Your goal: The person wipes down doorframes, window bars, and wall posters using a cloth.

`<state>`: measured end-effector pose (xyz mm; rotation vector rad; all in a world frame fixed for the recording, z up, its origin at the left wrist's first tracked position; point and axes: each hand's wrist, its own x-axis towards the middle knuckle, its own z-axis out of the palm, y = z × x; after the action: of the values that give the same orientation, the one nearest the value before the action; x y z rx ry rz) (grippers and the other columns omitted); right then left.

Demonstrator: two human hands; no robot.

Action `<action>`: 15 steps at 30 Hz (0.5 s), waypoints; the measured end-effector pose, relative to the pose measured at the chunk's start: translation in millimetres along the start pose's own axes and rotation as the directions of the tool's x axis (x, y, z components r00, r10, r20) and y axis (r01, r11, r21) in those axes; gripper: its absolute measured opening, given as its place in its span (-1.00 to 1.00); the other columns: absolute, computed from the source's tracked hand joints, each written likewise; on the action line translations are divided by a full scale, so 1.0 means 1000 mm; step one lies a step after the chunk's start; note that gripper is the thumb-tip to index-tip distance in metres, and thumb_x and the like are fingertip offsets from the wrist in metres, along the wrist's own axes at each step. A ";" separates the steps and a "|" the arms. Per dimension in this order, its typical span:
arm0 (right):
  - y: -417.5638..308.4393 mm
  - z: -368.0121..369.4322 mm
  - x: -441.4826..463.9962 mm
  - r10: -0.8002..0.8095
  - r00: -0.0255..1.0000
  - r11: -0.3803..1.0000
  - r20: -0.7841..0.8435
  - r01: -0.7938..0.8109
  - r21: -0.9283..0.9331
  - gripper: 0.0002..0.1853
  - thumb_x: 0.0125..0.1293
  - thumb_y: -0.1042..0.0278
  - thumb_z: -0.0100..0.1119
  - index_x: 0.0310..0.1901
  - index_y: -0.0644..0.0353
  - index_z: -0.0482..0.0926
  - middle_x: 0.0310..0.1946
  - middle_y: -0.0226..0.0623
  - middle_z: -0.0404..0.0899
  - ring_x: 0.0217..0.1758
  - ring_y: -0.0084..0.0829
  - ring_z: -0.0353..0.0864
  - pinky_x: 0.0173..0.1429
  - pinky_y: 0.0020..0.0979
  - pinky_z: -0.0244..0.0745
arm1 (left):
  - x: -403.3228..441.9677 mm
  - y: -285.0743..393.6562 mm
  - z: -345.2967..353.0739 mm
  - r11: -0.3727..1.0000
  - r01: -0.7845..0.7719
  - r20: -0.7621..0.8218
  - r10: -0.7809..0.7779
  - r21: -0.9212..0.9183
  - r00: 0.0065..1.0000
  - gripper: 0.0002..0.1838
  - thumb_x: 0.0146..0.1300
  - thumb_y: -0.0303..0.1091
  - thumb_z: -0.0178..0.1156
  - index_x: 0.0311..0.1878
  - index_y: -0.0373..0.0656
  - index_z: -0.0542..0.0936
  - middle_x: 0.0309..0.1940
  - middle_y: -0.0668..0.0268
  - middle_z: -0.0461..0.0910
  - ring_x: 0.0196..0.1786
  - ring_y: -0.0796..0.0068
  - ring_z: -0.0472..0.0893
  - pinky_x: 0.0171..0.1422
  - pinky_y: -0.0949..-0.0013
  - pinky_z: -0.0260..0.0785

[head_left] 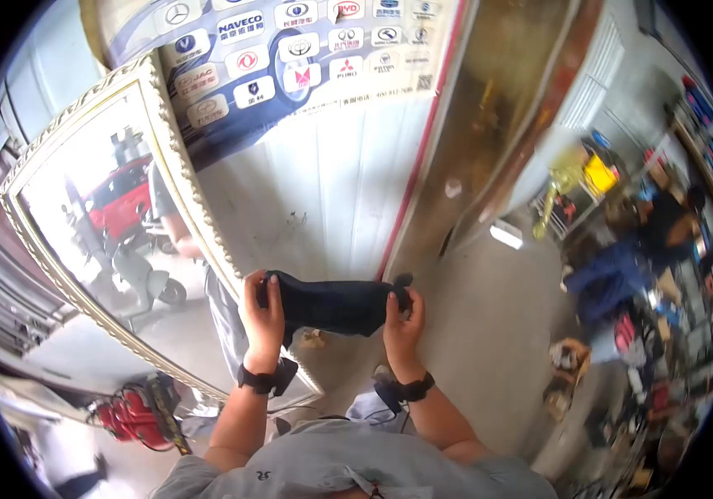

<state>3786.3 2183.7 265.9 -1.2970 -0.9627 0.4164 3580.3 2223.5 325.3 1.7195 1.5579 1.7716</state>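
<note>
A dark piece of soft fabric is stretched out sideways in front of my body, held up between both hands. Its exact kind is not clear. My left hand pinches its left end, thumb towards me. At the opposite end, my right hand is closed on the cloth, and a small dark bunch sticks up above the fingers. Each wrist wears a black band with a small device. Close to my left hand stands a tall mirror with an ornate cream frame.
A poster of car-brand logos hangs on the white panel wall ahead. Red machinery sits on the floor at lower left. To the right, a blurred person in blue trousers is among cluttered tools and parts, near a yellow item.
</note>
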 end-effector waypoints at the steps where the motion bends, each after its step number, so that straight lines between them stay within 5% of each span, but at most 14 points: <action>1: 0.013 0.001 0.031 -0.079 0.997 0.995 0.022 0.080 -0.063 -0.70 0.32 0.37 0.10 0.00 0.32 0.36 -0.17 -0.26 0.46 -0.14 -0.50 0.44 -0.02 -0.48 0.35 | 0.009 0.007 0.021 0.999 0.045 -0.015 -0.044 0.026 0.999 -0.88 0.25 -0.46 0.14 -0.19 -0.28 0.47 -0.41 0.18 0.50 -0.36 0.35 0.49 -0.21 0.40 0.34; 3: 0.022 0.006 0.090 -0.204 0.978 0.976 0.036 0.206 -0.077 -0.66 0.35 0.39 0.04 0.09 0.33 0.27 -0.10 -0.20 0.42 -0.07 -0.48 0.41 0.03 -0.48 0.32 | 0.031 0.022 0.058 0.990 0.122 -0.040 -0.120 0.065 0.992 -0.88 0.25 -0.47 0.15 -0.20 -0.28 0.47 -0.41 0.18 0.49 -0.35 0.35 0.49 -0.19 0.40 0.34; 7: 0.001 0.044 0.201 -0.492 0.870 0.868 -0.013 0.492 0.062 -0.46 0.39 0.41 -0.09 0.29 0.40 -0.04 0.18 0.08 0.14 0.15 -0.28 0.27 0.23 -0.34 0.19 | 0.094 0.047 0.116 0.993 -0.111 -0.110 0.116 0.048 0.987 -0.89 0.21 -0.53 0.15 -0.21 -0.25 0.47 -0.32 0.20 0.50 -0.29 0.33 0.49 -0.15 0.37 0.34; 9: -0.017 0.074 0.262 -0.672 0.741 0.737 0.005 0.670 -0.089 -0.30 0.35 0.32 -0.07 0.34 0.46 -0.19 0.32 0.29 -0.16 0.37 0.07 -0.04 0.41 -0.07 -0.17 | 0.124 0.069 0.132 0.988 -0.151 -0.171 0.154 0.030 0.973 -0.89 0.20 -0.55 0.15 -0.22 -0.25 0.46 -0.22 0.20 0.49 -0.15 0.27 0.50 -0.03 0.35 0.32; 10: -0.023 0.098 0.288 -0.620 0.785 0.774 -0.010 0.609 -0.170 -0.28 0.36 0.26 -0.09 0.34 0.48 -0.21 0.34 0.36 -0.24 0.42 0.19 -0.17 0.43 0.02 -0.26 | 0.137 0.074 0.140 0.980 -0.182 -0.242 0.198 0.084 0.950 -0.89 0.20 -0.54 0.15 -0.22 -0.25 0.45 -0.20 0.21 0.48 -0.12 0.27 0.49 -0.02 0.36 0.32; 13: -0.100 0.151 0.372 -0.689 0.721 0.721 -0.081 0.692 0.026 -0.31 0.38 0.15 -0.17 0.34 0.48 -0.11 0.31 0.37 -0.06 0.38 0.32 -0.14 0.41 0.11 -0.29 | 0.166 0.076 0.154 0.977 -0.175 -0.338 0.206 0.120 0.919 -0.88 0.24 -0.47 0.15 -0.22 -0.23 0.42 -0.22 0.28 0.42 -0.19 0.43 0.44 -0.10 0.44 0.30; 15: -0.150 0.167 0.394 -0.641 0.765 0.755 -0.055 0.616 -0.228 -0.32 0.36 0.11 -0.18 0.38 0.33 -0.06 0.34 0.23 0.00 0.38 0.26 -0.06 0.42 0.13 -0.31 | 0.174 0.074 0.155 0.997 -0.081 -0.326 0.072 -0.013 0.943 -0.87 0.28 -0.43 0.13 -0.20 -0.22 0.40 -0.29 0.31 0.41 -0.29 0.55 0.40 -0.19 0.50 0.27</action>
<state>3841.3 2538.7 543.3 -1.0688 -1.2835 -0.3002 3693.8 2402.8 446.3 1.5542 1.5968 2.1969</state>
